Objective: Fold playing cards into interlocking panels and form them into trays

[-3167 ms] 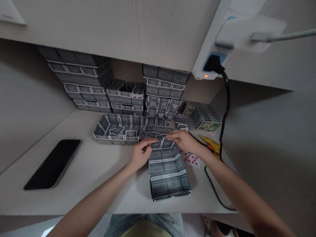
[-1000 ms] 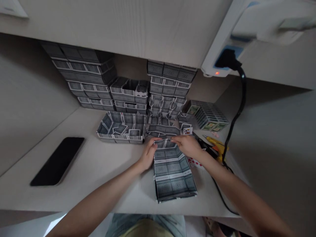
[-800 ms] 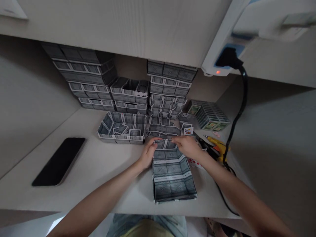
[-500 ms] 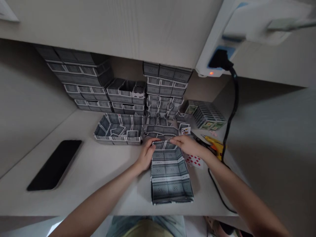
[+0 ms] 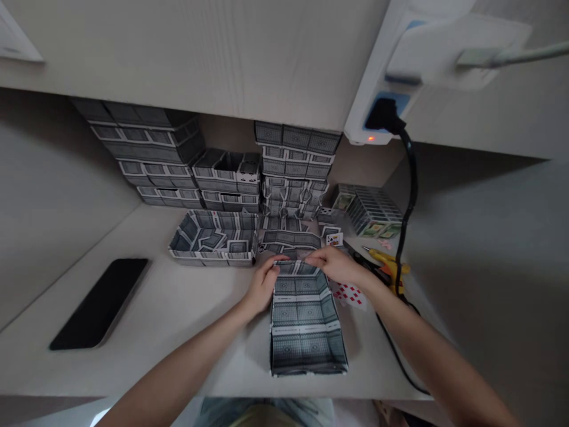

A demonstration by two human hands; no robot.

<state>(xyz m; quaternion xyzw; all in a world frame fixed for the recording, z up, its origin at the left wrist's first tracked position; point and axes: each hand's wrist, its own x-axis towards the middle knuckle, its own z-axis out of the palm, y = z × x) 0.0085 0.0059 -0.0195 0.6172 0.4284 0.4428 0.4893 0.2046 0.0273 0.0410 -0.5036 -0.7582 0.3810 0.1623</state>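
A long open box made of playing cards (image 5: 296, 312), patterned grey backs facing inward, lies on the desk in front of me. My left hand (image 5: 263, 284) grips its far left corner, thumb at the rim and fingers curled behind the far wall. At the far right corner, my right hand (image 5: 333, 264) pinches the rim of the same box; some fingertips are hidden behind the wall. Just beyond my hands lies a folded card strip (image 5: 291, 239). A red diamond card (image 5: 349, 293) rests under my right forearm.
A second card box (image 5: 213, 255) holding loose cards stands left. Stacked card boxes (image 5: 153, 151) and another stack (image 5: 297, 157) rise behind. A phone (image 5: 100, 303) lies left. To the right are clear-wrapped card packs (image 5: 376, 210), a yellow-handled tool (image 5: 391, 264) and a hanging black cable (image 5: 409, 196).
The view has shifted slightly, so most things sit a little lower in it. Both hands keep their places on the box's far wall.
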